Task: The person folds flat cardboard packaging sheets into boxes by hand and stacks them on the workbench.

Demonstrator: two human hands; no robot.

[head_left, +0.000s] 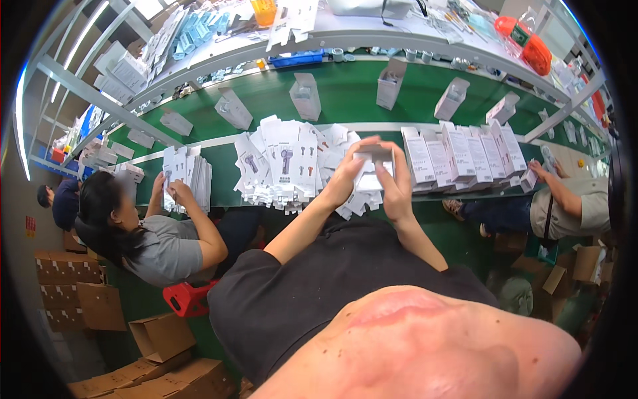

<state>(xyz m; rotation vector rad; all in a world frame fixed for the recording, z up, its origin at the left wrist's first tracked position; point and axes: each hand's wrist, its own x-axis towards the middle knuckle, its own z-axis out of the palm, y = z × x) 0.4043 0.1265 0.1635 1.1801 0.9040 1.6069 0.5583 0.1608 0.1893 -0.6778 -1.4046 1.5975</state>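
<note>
Both hands pinch one small white cardboard carton (372, 166) between them: left hand (345, 178) grips its left edge, fingers curled over the top; right hand (397, 189) clamps the right side, thumb on the front face. Carton sits raised just above a heap of flat white printed carton blanks (286, 166) on the green conveyor belt (345, 93). Row of folded upright white boxes (465, 156) just right. Co-worker in grey shirt (166, 249) at left handles a stack of blanks (189, 176).

Bright overhead light, strong fisheye bending
</note>
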